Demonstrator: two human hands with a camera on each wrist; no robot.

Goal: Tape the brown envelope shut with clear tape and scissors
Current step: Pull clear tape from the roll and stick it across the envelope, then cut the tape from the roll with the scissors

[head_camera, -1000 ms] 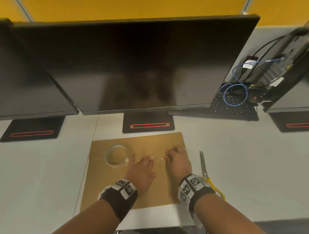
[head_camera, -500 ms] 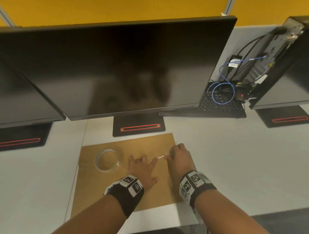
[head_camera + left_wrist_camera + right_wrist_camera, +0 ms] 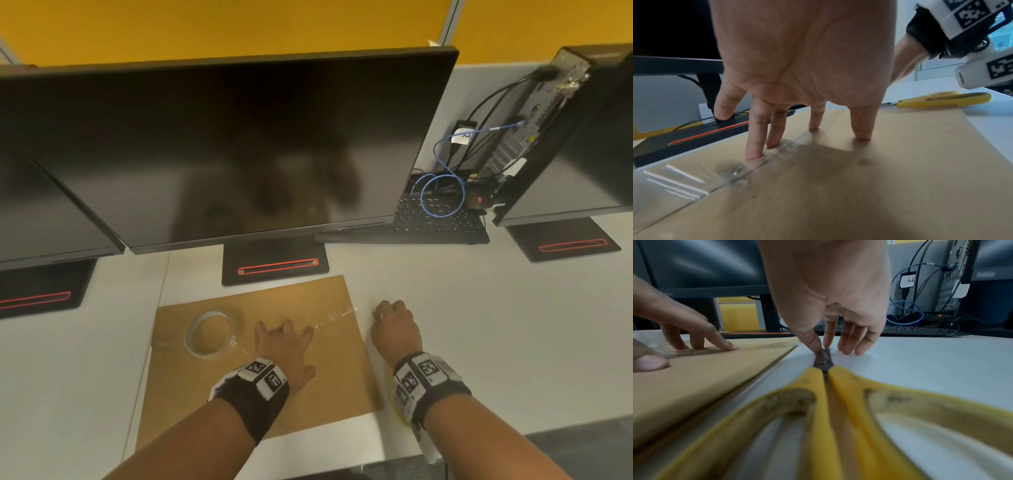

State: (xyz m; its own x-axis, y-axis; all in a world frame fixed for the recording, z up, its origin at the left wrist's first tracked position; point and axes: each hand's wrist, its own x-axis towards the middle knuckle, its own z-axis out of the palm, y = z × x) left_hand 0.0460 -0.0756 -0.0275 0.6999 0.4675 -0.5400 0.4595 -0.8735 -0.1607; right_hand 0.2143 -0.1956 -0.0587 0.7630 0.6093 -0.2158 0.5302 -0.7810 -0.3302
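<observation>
One brown envelope point(image 3: 329, 373) lies flat on the white desk point(image 3: 479, 325), one tape roll point(image 3: 209, 333) resting on it. The left hand point(image 3: 286, 349), fingers spread, presses one tape strip point(image 3: 334, 316) down. The right hand point(image 3: 395, 329) pinches the blades of one pair of yellow scissors point(image 3: 824, 402) beside the envelope. Three monitors point(image 3: 260, 147) stand behind.

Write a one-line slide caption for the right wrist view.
Right hand touches the blades of the yellow-handled scissors beside the brown envelope.

Black wristbands point(image 3: 251, 397) carry white camera blocks (square black-and-white markers)
</observation>
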